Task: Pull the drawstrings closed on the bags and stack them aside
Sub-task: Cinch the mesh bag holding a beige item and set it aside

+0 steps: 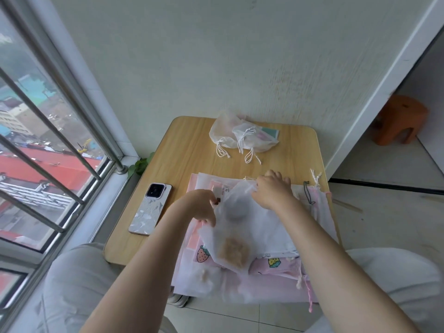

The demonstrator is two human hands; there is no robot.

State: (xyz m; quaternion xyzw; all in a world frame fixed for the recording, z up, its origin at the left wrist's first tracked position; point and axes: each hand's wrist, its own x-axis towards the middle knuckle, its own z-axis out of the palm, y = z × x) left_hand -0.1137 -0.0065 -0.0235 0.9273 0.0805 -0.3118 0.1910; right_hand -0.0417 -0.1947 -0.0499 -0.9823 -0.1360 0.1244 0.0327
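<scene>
Sheer white mesh bag (236, 227) sits between your two hands, lifted off the pile of flat bags (242, 284) on the wooden table (192, 150). Your left hand (200, 207) has fingers curled, pinching the bag's left edge w/ the fingertips pointing down. Your right hand (272, 189) is curled over the bag's top right corner, gripping the mouth where the drawstring (248, 180) comes out; exact finger gap can't be made out, knuckles hide it. Tan clump (234, 252) shows thru the mesh below your left fingers. Beyond your right fingers, well apart, lies the stack of closed bags (242, 135), strings trailing toward you. Phone (151, 209) lies left of your left fingers, apart
</scene>
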